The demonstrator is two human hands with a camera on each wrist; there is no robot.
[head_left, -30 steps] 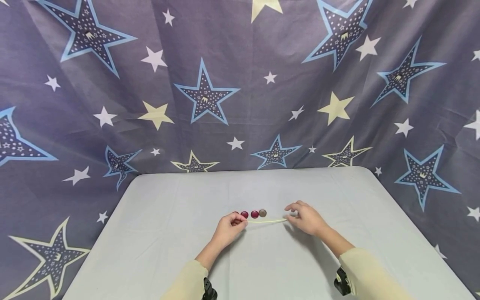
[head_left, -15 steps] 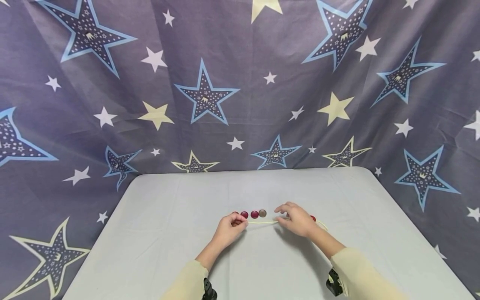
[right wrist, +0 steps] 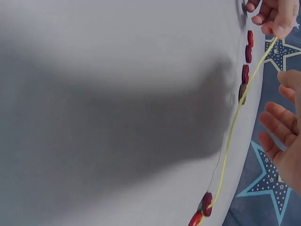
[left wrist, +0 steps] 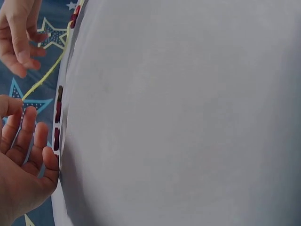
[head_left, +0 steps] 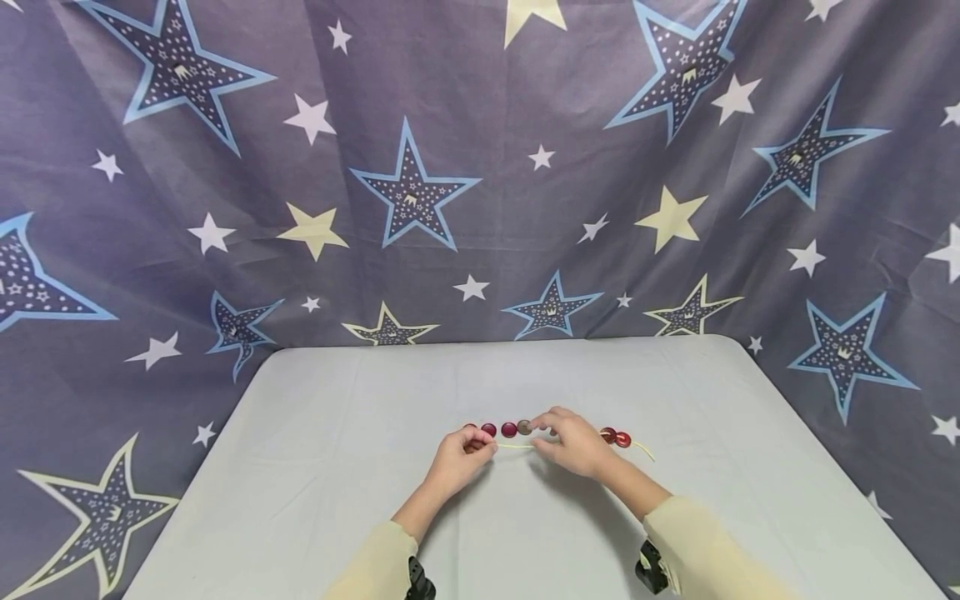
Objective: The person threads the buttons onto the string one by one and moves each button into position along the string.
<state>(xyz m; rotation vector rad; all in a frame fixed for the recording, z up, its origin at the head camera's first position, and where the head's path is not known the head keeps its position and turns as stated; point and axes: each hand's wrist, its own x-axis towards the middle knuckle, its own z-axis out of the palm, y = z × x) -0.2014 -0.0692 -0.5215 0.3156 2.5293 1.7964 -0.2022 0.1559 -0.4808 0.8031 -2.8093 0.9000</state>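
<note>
My left hand (head_left: pixel 453 463) pinches the end of a thin yellow string (right wrist: pixel 230 132) between thumb and fingertip. From there the string runs right, past my right hand, to two red buttons (head_left: pixel 623 439) threaded on it, its tail lying beyond them. My right hand (head_left: pixel 576 448) hovers with loose, parted fingers beside the string, near a brown button (head_left: pixel 524 427); nothing shows in its grasp. Left of the brown one lie dark red buttons (head_left: pixel 509 430) in a row. In the head view, the leftmost is partly hidden behind my left fingers.
A white-covered table (head_left: pixel 360 400) lies under both hands. Behind it and at its sides hangs a dark curtain (head_left: pixel 450 275) patterned with stars. A black wrist device (head_left: pixel 652 568) sits at each sleeve.
My right hand has moved left along the string towards the brown button, uncovering the two threaded red buttons and the string's tail. The left hand has stayed in place.
</note>
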